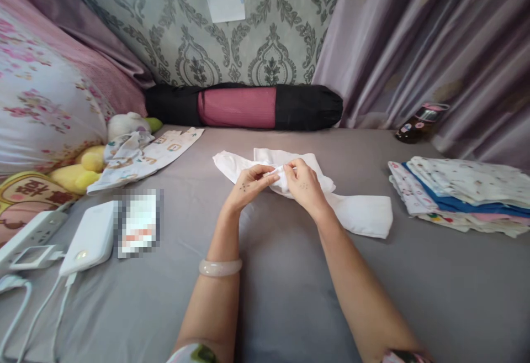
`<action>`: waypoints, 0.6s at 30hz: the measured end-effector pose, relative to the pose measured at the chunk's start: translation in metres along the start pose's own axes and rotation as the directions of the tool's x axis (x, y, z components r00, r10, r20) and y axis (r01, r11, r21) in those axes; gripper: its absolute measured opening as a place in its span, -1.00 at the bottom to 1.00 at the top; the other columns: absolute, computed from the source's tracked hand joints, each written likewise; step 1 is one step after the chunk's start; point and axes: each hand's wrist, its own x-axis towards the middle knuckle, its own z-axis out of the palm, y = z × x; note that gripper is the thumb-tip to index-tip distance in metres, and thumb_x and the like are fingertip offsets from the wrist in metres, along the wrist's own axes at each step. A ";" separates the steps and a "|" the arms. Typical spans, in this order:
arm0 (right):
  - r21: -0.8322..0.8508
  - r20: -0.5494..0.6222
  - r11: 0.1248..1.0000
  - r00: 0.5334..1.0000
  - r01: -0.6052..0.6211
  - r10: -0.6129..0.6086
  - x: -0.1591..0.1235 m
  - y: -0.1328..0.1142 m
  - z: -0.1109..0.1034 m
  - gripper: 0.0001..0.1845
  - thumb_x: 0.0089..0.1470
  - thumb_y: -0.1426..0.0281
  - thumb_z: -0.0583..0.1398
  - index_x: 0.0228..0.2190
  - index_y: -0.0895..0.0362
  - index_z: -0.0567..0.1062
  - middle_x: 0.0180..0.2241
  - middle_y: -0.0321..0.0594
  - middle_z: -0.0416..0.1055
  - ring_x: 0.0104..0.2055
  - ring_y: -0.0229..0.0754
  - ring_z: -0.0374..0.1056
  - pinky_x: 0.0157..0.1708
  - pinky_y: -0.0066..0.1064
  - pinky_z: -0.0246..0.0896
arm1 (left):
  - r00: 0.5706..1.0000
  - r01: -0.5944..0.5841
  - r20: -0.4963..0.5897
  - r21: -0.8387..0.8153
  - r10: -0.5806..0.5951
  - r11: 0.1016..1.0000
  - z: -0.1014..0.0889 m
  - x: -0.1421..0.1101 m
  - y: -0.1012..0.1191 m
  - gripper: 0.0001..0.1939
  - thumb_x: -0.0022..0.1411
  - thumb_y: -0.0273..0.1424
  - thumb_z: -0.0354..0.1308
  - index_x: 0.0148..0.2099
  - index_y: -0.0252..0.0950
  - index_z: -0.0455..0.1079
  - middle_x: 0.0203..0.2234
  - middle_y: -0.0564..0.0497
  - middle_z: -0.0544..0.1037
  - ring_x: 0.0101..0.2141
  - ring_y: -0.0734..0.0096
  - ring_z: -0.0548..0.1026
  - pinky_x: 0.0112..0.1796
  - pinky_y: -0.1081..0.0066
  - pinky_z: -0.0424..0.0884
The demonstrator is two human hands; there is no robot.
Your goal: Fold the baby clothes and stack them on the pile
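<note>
The left hand (250,185) and right hand (304,183) each pinch a bunched part of the white garment (282,182), seemingly adjusting it, which calls for steady fingertips, while its loose ends lie mid-sheet (269,296), short of the far edge's black-and-pink roll (238,108).

From where I stand, no wording can be read with certainty. Landmark: the white power bank (93,233). Beyond it and to its left, a yellow-and-pink cushion (16,191) bears large dark characters, Chinese in form; reading unconfirmed. Just right of it, a pixelated card (138,222) shows an orange-red band, illegible. The power bank's own round mark (81,254) yields no legible figure.
</note>
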 end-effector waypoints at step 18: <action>-0.143 0.157 0.980 0.974 -0.139 0.161 0.021 0.079 -0.046 -0.73 0.01 0.27 0.14 -0.39 0.16 0.59 -0.35 -0.12 0.55 -0.27 -0.07 0.43 -0.31 -0.39 0.23 | 0.994 -0.063 -0.073 0.261 0.085 0.963 -0.005 0.006 -0.017 -0.62 0.16 -0.10 0.11 -0.30 -0.33 0.49 -0.59 0.12 0.33 -0.51 0.52 0.23 -0.47 0.52 0.14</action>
